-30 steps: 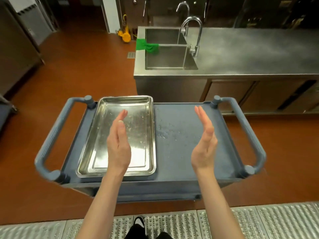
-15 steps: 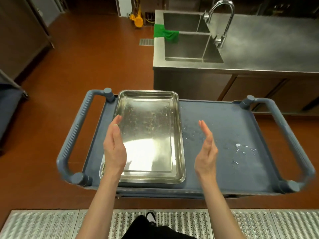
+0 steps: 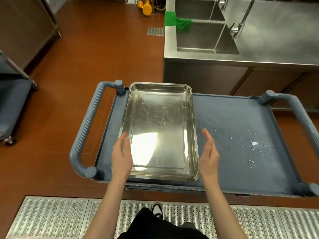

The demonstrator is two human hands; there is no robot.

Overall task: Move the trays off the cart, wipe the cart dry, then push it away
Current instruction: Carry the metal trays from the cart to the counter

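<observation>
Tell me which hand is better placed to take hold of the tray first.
The left hand. It lies at the tray's left rim, perhaps touching it. The right hand is open just off the right rim, over the wet cart.

The tray (image 3: pixel 159 130) lies on the left half of the cart (image 3: pixel 241 121), with water drops (image 3: pixel 252 145) on the right half. The left hand (image 3: pixel 121 156) is at the tray's left edge, the right hand (image 3: pixel 208 156) just beside its right edge. Behind the cart stands a counter (image 3: pixel 276 31) with a sink (image 3: pixel 205 38); a cloth (image 3: pixel 177 21) hangs over the sink's left rim. A grating (image 3: pixel 51 218) lies before the cart.
</observation>
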